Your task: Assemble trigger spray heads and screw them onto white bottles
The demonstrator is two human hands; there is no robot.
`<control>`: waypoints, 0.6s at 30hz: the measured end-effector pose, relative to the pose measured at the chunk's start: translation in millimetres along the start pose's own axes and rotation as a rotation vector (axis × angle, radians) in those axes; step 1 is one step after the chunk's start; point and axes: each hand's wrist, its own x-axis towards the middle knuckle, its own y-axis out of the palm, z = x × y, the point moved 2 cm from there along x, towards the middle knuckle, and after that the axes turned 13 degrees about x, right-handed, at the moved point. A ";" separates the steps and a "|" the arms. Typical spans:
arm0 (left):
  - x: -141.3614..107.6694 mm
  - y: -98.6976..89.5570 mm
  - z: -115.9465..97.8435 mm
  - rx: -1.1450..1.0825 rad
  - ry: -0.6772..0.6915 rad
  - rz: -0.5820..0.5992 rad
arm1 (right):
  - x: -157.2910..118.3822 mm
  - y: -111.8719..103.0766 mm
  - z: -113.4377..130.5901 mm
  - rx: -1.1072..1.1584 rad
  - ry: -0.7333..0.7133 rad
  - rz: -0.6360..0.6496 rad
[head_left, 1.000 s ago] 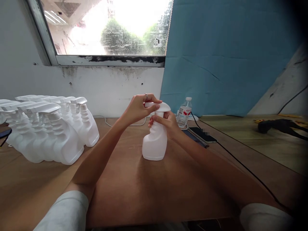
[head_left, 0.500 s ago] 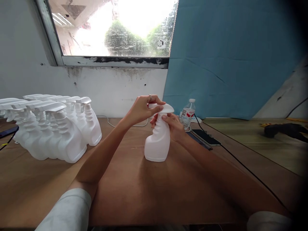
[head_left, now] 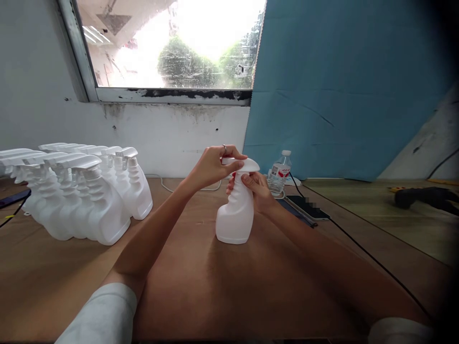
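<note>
A white spray bottle stands upright on the brown table in front of me. Its trigger sprayer head sits on top of the neck, nozzle end toward the left. My left hand, with a ring on one finger, grips that head from the left, thumb at the side and fingers over the top. My right hand is wrapped around the ribbed neck just below it, thumb in front. The trigger is mostly hidden by my fingers.
Several white spray bottles stand in two rows at the left. At the right are a clear water bottle, a phone and a black cable. A dark object lies far right. Behind rise a wall, a window and a blue cloth.
The whole view has shifted slightly, so everything sits a little lower in the picture. Both hands keep their hold on the spray bottle, which stays in place on the table.
</note>
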 end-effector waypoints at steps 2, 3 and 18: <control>-0.4 -0.4 -1.6 0.002 -0.005 -0.001 | 0.2 1.4 -1.0 -0.014 -0.015 -0.013; -0.5 -0.6 -2.4 0.005 -0.004 -0.001 | 0.1 1.9 -1.1 -0.023 -0.025 -0.020; 0.4 -0.1 4.9 -0.128 -0.045 0.109 | 7.3 -3.5 11.0 0.018 0.352 0.125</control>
